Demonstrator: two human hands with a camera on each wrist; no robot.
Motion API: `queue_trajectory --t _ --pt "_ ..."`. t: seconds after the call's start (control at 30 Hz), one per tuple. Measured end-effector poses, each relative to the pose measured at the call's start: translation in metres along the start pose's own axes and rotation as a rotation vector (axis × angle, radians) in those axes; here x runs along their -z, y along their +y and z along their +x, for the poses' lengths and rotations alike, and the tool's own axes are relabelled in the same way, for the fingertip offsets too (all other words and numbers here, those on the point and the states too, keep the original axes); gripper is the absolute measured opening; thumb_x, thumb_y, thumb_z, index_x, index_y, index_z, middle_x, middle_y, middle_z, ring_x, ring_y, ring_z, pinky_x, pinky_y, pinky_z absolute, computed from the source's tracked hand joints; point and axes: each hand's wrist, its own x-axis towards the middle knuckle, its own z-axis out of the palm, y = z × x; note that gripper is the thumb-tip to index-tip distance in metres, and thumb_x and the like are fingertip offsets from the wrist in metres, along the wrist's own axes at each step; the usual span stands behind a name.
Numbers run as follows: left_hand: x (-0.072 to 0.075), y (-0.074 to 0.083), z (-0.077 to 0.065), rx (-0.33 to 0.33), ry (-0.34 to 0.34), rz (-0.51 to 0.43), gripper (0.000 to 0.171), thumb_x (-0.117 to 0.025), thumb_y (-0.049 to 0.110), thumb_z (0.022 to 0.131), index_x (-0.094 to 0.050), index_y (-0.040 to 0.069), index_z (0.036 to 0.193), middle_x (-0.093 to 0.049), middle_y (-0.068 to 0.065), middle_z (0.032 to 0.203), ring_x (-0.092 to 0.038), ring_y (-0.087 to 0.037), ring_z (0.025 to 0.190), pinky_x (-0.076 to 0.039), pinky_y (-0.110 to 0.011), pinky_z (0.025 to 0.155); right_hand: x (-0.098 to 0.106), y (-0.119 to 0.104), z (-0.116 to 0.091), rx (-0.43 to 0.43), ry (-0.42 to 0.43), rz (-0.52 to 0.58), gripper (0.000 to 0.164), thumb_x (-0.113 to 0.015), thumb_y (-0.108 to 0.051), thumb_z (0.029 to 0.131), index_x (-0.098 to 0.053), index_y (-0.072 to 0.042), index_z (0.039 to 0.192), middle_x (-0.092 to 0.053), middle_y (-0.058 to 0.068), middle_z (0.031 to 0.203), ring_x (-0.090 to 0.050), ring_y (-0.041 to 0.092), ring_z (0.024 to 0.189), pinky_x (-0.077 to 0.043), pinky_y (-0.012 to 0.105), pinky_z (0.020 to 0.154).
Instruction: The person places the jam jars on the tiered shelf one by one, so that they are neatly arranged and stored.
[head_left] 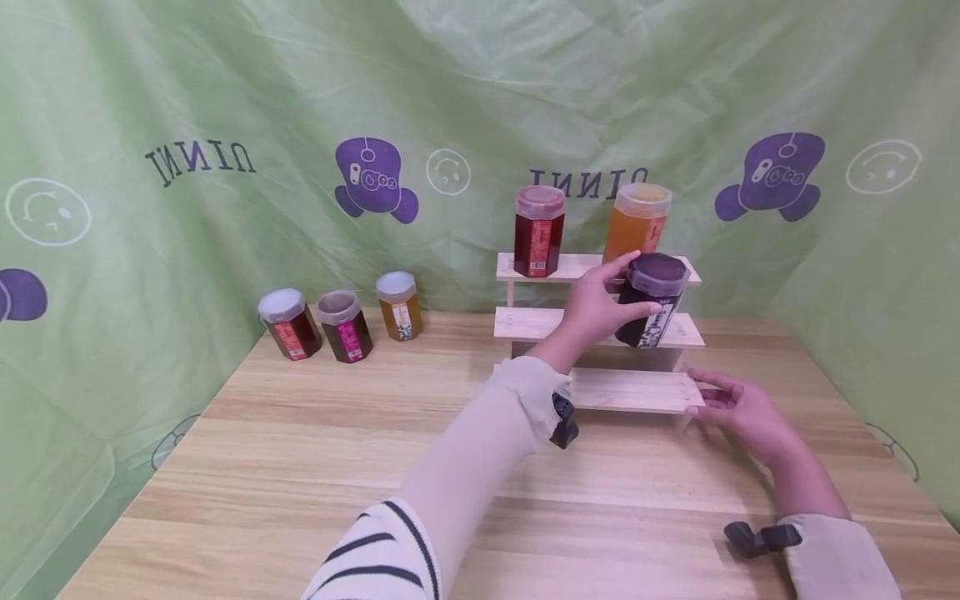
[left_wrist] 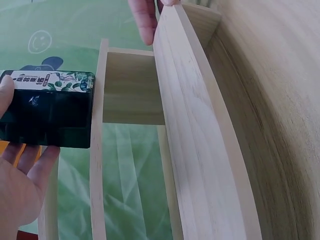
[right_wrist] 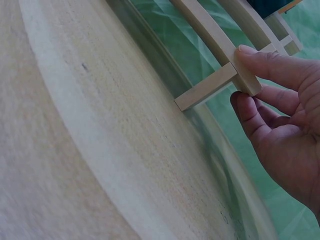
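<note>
Striped sleeve up close, over a big wood table. Three-tier shelf on the far right, right hand pinching its lowest board at the right end. Left hand grips a tilted dark jar by the middle tier, can't tell if touching. Red jar and orange jar up top, three more jars far left.

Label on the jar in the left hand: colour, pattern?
White label, dark characters, leafy print; best in the left wrist view.
</note>
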Motion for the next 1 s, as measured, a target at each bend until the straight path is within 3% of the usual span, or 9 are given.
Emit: queue_trajectory --t 0.5,0.77,1.0 --pt "-0.009 -0.001 0.002 0.013 0.061 -0.041 0.078 -0.088 0.026 0.072 -0.053 0.023 0.142 -0.063 -0.001 0.129 -0.064 -0.009 0.102 -0.048 -0.015 0.089 0.0 -0.002 -0.001 0.009 -0.004 0.014 0.074 -0.072 -0.015 0.088 -0.032 0.007 0.146 -0.044 0.036 0.137 -0.056 -0.007 0.096 -0.048 0.012 0.083" --pt "-0.014 -0.008 -0.006 0.071 0.125 -0.244 0.066 -0.089 0.023 0.071 -0.062 0.014 0.131 -0.068 0.004 0.116 -0.061 -0.003 0.1 -0.051 -0.019 0.086 0.0 -0.002 -0.001 0.016 0.003 0.023 0.073 -0.073 -0.013 0.088 -0.033 0.009 0.145 -0.046 0.036 0.133 -0.058 -0.005 0.096 -0.049 0.014 0.083" --pt "-0.008 -0.008 -0.014 0.044 0.158 -0.366 0.056 -0.088 0.012 0.071 -0.066 0.008 0.122 -0.07 -0.002 0.107 -0.064 -0.006 0.094 -0.055 -0.019 0.077 0.001 -0.002 -0.001 -0.005 -0.005 0.013 0.076 -0.073 -0.019 0.088 -0.033 0.005 0.147 -0.043 0.035 0.137 -0.056 -0.007 0.097 -0.047 0.011 0.084"
